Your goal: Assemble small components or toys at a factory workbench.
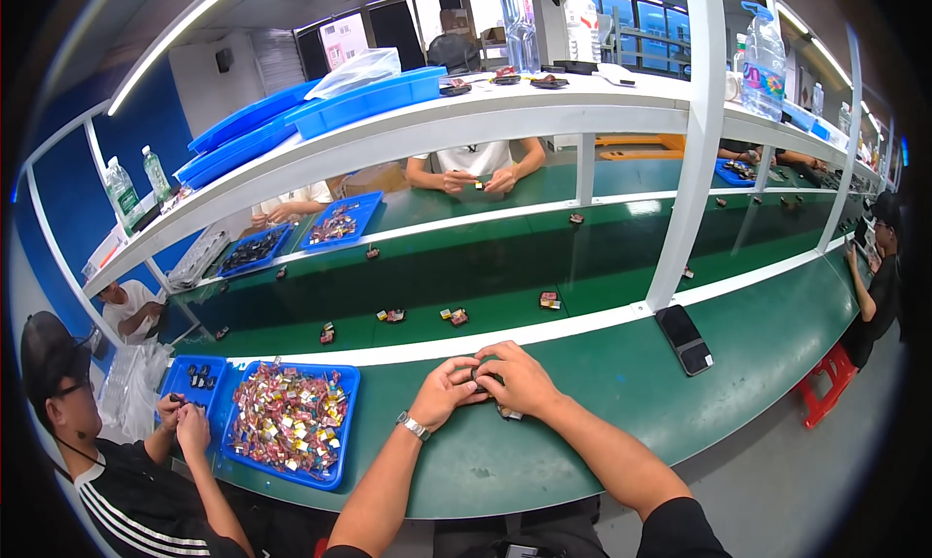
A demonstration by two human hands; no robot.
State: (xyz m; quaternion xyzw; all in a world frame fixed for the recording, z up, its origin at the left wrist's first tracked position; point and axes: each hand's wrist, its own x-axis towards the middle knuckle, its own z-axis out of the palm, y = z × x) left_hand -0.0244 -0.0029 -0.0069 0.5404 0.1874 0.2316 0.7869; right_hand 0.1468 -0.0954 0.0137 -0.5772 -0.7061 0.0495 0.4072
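Observation:
My left hand (447,391) and my right hand (522,378) meet over the green worktop (582,388), with fingers closed round a small black part (476,374). Most of that part is hidden by the fingers, so its kind cannot be made out. Just under my right hand lies another small part (509,413), pale and dark, partly covered by the hand. Left of my forearms, a blue tray (351,412) holds a heap of small red, yellow and silver pieces with wires.
A black phone (683,339) lies right of my hands, by a white post (680,169). Beyond the white rail, small assemblies (453,316) sit on the green conveyor belt (485,276). A co-worker (87,441) works at left beside a smaller blue tray (216,366). Overhead runs a shelf (505,111).

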